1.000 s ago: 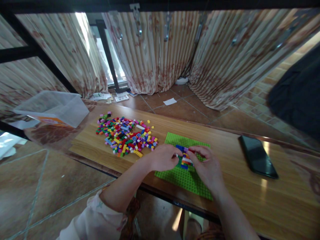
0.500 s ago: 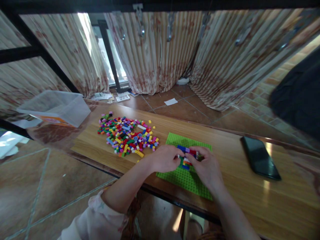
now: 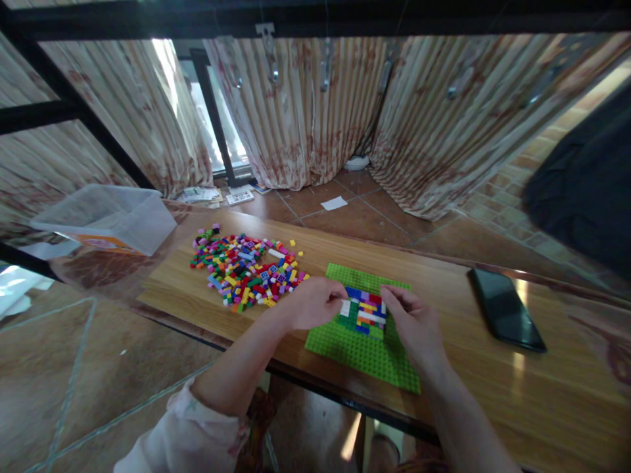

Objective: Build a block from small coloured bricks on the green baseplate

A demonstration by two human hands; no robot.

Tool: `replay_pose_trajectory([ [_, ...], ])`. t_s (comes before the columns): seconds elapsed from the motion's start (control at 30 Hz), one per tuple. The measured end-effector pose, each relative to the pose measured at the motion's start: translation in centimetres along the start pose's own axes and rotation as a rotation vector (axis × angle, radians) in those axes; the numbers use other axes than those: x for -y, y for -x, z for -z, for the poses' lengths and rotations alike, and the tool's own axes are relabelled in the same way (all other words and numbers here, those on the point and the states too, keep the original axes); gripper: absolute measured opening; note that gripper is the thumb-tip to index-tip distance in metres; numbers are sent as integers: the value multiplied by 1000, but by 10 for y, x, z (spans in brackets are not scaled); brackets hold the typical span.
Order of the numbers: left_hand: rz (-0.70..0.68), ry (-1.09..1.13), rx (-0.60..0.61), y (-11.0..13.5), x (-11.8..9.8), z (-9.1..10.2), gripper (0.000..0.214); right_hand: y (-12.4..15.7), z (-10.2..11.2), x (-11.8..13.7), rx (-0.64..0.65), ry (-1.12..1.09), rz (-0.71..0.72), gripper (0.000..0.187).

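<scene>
A green studded baseplate [image 3: 362, 364] lies on the wooden table, carrying a flat patch of colourful toy bricks [image 3: 371, 309] in blue, red, yellow, orange and white. At the patch's left side, my left hand [image 3: 315, 303] is closed, its fingertips next to a white brick [image 3: 346, 308]. Whatever it pinches, if anything, is hidden. My right hand [image 3: 414, 322] hovers at the right edge of the patch with thumb and fingers bent together; I cannot make out anything between them.
Left of the baseplate spreads a heap of loose toy bricks [image 3: 251, 269]. A clear plastic bin [image 3: 116, 220] with an orange label stands at the table's far left. To the right lies a black phone [image 3: 505, 309]. Striped curtains [image 3: 300, 118] hang beyond the table.
Both hands have drawn apart from the middle of the brick patch, the left one leftward and the right one to the right edge. More of the bricks now shows. The camera view has shifted slightly.
</scene>
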State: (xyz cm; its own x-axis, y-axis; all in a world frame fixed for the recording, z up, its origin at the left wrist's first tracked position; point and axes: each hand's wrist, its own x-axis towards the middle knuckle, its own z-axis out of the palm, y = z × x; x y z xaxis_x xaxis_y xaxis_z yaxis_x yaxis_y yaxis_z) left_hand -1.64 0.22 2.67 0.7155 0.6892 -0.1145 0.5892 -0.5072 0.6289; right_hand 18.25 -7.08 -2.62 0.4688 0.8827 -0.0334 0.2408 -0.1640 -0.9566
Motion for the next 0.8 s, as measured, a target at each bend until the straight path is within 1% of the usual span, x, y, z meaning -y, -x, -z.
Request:
replay_pose_trajectory([
  [0.1, 45, -41, -52, 2, 11, 10, 25, -3, 5, -2, -34, -10, -19, 43],
  [0.2, 117, -153, -104, 8, 23, 21, 20, -5, 6, -4, -27, 91, 38, 40],
  [0.3, 214, -238, -126, 14, 33, 30, 19, -4, 5, -4, -14, 180, 70, 38],
  [0.43, 360, -356, -170, 19, 43, 37, 20, -2, 4, -3, 1, 234, 78, 37],
  [0.5, 407, -393, -183, 19, 46, 38, 21, -1, 5, -2, 7, 254, 98, 37],
  [0.63, 437, -418, -189, 20, 48, 37, 24, 0, 5, -1, 13, 288, 131, 38],
  [0.73, 444, -406, -193, 20, 48, 38, 27, -1, 6, -2, 11, 311, 108, 39],
  [0.8, 447, -378, -227, 21, 50, 40, 31, -2, 7, -4, 11, 322, 88, 39],
])
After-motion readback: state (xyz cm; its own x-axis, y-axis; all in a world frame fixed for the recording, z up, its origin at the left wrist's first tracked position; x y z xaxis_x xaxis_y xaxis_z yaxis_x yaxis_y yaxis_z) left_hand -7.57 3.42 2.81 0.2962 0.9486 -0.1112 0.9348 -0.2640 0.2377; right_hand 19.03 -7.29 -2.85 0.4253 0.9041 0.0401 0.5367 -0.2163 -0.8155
